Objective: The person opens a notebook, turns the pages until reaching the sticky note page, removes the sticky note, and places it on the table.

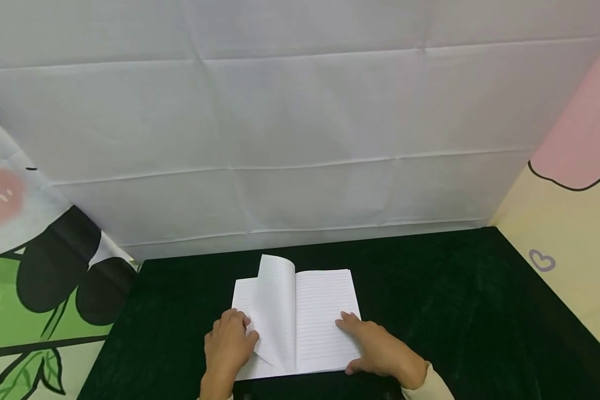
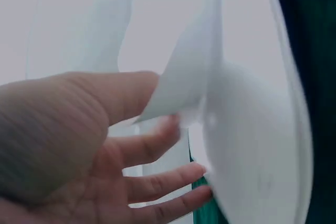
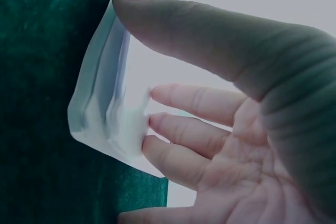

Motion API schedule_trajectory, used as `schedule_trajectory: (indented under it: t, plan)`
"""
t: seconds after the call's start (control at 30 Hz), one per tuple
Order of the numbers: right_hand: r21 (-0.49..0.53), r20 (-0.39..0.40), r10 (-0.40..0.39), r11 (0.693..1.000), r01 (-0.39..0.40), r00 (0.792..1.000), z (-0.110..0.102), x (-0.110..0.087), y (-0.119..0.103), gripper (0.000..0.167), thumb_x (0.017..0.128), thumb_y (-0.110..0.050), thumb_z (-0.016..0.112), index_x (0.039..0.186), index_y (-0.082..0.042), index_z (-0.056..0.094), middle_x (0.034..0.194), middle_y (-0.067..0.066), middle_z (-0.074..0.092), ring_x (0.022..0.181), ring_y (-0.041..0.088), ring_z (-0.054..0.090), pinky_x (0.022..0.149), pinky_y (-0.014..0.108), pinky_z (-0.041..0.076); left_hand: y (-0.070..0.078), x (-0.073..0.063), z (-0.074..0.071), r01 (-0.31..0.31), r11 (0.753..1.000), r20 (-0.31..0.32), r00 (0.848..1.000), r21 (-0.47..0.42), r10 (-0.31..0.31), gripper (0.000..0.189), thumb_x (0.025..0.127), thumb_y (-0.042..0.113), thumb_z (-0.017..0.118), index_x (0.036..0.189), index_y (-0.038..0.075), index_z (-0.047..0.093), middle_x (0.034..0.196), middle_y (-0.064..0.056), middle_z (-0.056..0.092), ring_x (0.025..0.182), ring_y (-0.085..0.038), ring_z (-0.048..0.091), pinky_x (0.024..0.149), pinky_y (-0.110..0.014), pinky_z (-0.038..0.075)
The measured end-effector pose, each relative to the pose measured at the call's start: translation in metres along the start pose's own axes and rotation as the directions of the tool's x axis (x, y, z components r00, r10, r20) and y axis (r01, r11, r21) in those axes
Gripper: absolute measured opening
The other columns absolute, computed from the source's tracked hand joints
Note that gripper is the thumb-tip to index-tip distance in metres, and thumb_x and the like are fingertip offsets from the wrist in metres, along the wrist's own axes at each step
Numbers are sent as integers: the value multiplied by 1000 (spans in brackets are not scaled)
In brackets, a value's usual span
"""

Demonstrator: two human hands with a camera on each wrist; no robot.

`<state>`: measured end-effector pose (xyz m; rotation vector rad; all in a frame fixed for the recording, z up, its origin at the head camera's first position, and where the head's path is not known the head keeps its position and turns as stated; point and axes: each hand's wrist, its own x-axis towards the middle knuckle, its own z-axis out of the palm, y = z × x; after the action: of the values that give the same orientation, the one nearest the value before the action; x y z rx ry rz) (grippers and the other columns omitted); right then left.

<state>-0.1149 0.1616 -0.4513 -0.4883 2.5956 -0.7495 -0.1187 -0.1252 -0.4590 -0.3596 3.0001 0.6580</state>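
- On the near middle of the dark green table (image 1: 430, 289), which has a soft, velvety nap, an open notebook (image 1: 325, 316) lies flat, just in front of the person.
- The notebook is a thin rectangle of white ruled paper; the printed lines show clearly on the right-hand page.
- Its spine runs away from the person toward the white backdrop (image 1: 300, 139), so the long axis points front to back and the two pages spread left and right.
- One loose page (image 1: 275, 300) stands up from the left half, curved and bent over at its top edge, smooth and slightly glossy where it arches.
- The left hand (image 1: 227, 347) rests at the lower left of the notebook; in the left wrist view its thumb and fingers (image 2: 157, 142) pinch the lower part of the lifted page, the sheet bowing out beside them.
- The right hand (image 1: 380, 350) lies flat on the lower right page, fingers straight and spread, pressing the paper down; the right wrist view shows its fingertips (image 3: 157, 124) on the page near the notebook's corner.
- The backdrop is creased cloth with fold lines in a grid; printed cartoon sheets (image 1: 35, 278) hang at either side.
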Motion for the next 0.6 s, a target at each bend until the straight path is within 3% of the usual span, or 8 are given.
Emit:
schedule_trajectory:
  t: [0.1,0.23,0.37,0.4,0.5,0.6]
  plan:
    - [-1,4,-8,1000,8,1000,0,0,0,80,68,-13,91,140,-6,57,156,18,47,146,38,44,114,58,39,-8,-2,-5,0,1000,42,999,12,-1,16,81,16,75,87,9,62,137,-26,54,110,-40,50,97,-69,42]
    - [-10,13,-21,1000,21,1000,-1,-1,2,74,71,-17,90,137,-8,59,156,18,48,144,37,46,114,57,39,-13,-1,-10,-6,1000,80,997,27,4,17,81,16,76,85,10,61,142,-29,50,114,-43,48,96,-68,44]
    - [11,18,-47,999,47,999,-4,-1,6,45,76,-21,88,112,-15,63,148,20,54,117,30,65,98,50,53,-16,0,-13,8,998,107,994,55,-13,23,83,21,76,99,6,70,147,-30,47,123,-47,48,102,-71,40]
    - [20,22,-53,998,53,998,-4,-2,7,36,78,-22,86,104,-18,62,148,20,55,117,31,65,94,47,54,-17,0,-14,8,998,108,994,63,-15,28,83,22,76,104,4,71,145,-29,49,122,-46,49,102,-71,40]
    - [49,37,-69,997,67,997,-6,-2,8,19,88,-20,76,91,-24,58,148,20,55,122,33,64,91,44,54,-19,1,-18,9,998,113,993,66,-16,37,85,25,75,113,1,71,136,-27,56,113,-42,53,99,-68,43]
    - [65,41,-74,995,71,996,-7,-3,8,12,96,-18,66,89,-24,59,153,18,51,143,37,47,109,55,46,-24,2,-22,15,999,133,991,51,-21,27,85,25,75,101,3,71,112,-22,62,92,-32,56,82,-53,51]
